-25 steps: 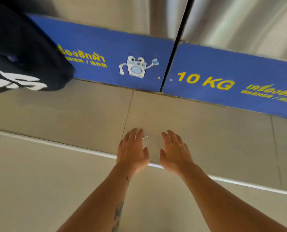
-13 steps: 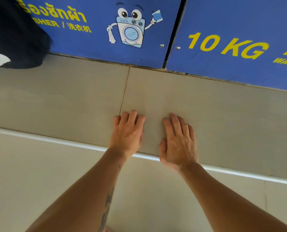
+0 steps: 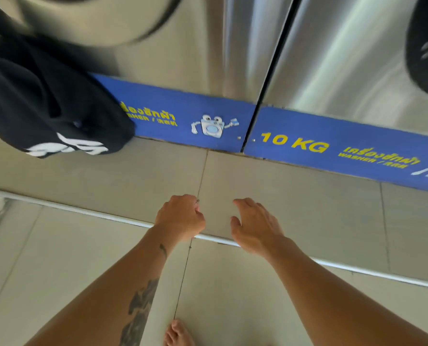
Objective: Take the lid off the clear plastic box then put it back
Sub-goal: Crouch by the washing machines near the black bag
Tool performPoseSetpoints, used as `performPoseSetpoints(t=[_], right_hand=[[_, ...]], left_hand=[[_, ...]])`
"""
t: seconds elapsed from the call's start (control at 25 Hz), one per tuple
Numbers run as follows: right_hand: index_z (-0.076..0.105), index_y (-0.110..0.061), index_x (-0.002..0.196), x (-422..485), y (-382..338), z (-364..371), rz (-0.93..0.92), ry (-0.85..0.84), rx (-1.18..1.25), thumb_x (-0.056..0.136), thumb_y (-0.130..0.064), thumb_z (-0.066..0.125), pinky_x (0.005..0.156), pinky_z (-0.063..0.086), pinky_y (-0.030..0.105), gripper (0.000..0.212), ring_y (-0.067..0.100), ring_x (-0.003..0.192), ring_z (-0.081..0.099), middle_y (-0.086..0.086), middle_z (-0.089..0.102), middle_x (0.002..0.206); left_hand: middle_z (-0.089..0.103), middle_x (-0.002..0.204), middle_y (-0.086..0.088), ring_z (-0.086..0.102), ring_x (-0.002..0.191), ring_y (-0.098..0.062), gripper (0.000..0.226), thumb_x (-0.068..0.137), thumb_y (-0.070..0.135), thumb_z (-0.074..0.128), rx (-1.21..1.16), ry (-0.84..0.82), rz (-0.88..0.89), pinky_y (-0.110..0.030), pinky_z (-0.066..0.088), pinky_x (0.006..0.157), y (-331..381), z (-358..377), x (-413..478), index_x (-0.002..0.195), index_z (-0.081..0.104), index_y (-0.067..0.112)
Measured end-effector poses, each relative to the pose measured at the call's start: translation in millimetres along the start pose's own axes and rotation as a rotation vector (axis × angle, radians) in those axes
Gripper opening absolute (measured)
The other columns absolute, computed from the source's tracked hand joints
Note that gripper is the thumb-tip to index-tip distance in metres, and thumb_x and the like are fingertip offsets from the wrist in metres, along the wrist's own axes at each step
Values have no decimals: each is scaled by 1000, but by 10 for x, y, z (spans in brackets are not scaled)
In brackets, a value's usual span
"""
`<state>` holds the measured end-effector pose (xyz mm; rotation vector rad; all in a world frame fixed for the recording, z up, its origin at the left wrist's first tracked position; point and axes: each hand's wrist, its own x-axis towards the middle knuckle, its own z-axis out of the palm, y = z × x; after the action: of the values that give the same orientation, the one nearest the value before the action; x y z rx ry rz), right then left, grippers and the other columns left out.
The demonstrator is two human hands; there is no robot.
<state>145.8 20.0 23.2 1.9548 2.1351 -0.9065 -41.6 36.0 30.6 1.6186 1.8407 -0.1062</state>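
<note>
No clear plastic box or lid shows in the head view. My left hand (image 3: pixel 180 218) hovers over the raised tile step (image 3: pixel 307 208) with its fingers curled in. A tiny metallic glint sits at its fingertips, too small to identify. My right hand (image 3: pixel 255 226) is beside it, a little apart, palm down, fingers spread and slightly bent, holding nothing. Both forearms reach in from the bottom of the frame.
Two steel washing machines (image 3: pixel 233 58) with a blue base strip (image 3: pixel 295 136) stand just behind the step. A black garment with white print (image 3: pixel 45 108) hangs at the left. A metal edge strip (image 3: pixel 83 211) borders the step. My bare foot (image 3: pixel 178 333) is on the lower floor.
Both hands lay flat on the step half a second ago; now they are lifted, and the left one has curled shut. The view has tilted up, showing more of the machines.
</note>
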Motion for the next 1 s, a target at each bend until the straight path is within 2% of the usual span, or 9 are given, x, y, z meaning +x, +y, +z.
performPoseSetpoints(t=[0.12,0.24,0.4,0.52,0.68,0.88,1.0], right_hand=[[44,-17,139,-395,-503,-711,-36,18,26,96,-32,40,98,43,41,46,29,123,48,5,50,140],[43,-15,139,-800,-1010,-1442,-114,59,24,96,-30,40,98,41,40,46,29,123,47,5,50,140],[44,-13,141,-1349,-1606,-2315,-197,117,-56,96,-28,43,102,38,39,47,31,128,44,9,49,141],[50,-13,132,-1708,-1957,-2807,-277,185,-127,95,-28,42,98,42,42,41,32,125,46,9,52,136],[49,-14,131,-2200,-2379,-3320,-452,261,-180,95,-28,44,96,41,41,40,32,119,48,9,53,131],[47,-13,133,-2867,-2854,-3692,-709,237,-202,97,-31,42,97,41,43,41,32,120,48,10,52,133],[47,-12,133,-3425,-3207,-3711,-869,197,-274,97,-31,40,97,43,45,41,34,120,48,10,51,131]], left_hand=[[63,92,-8,57,82,-33,10,77,20,46,14,-14,-41,-31,41,69,140,-711,-572,78,56,20],[64,95,-8,57,83,-33,6,78,21,47,-8,63,-80,-30,40,69,292,-1372,-1173,75,52,21],[65,102,-12,60,96,-39,6,80,21,47,-2,186,-89,-32,41,72,500,-2157,-1961,76,50,18],[65,106,-10,61,100,-36,11,79,21,46,19,265,-126,-32,43,75,589,-2631,-2523,83,56,19],[64,110,-8,61,103,-32,25,80,20,44,34,376,-209,-33,47,82,559,-3101,-3372,97,62,19],[63,109,-9,62,99,-31,27,87,22,44,26,524,-351,-33,48,76,509,-3465,-4465,106,61,14],[61,88,-5,61,81,-27,12,83,19,45,-74,589,-458,-30,46,61,470,-3466,-5295,85,56,14]])
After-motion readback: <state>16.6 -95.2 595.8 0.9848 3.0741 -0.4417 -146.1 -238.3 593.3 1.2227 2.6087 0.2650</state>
